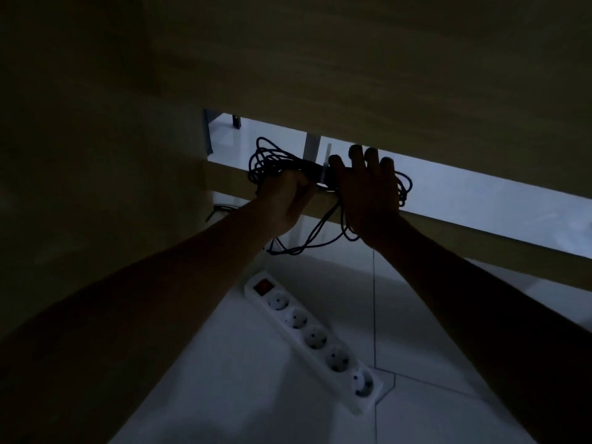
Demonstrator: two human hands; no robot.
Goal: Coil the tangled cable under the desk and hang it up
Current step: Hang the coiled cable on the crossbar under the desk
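A dark cable (267, 158) is bunched into loops against the wooden crossbar (480, 233) under the desk. My left hand (285, 200) is closed around the left part of the bundle. My right hand (368, 190) lies over the right part with its fingers spread and pointing up. Between the two hands a pale strap (325, 174) wraps the bundle. More loops stick out to the right of my right hand, and a few strands hang below the bar. Whether the strap also goes around the bar is hidden.
The underside of the desk top (352, 59) fills the upper view, with a side panel (96, 155) at left. A white power strip (315, 339) with a red switch lies on the pale tiled floor (432, 411) below my arms.
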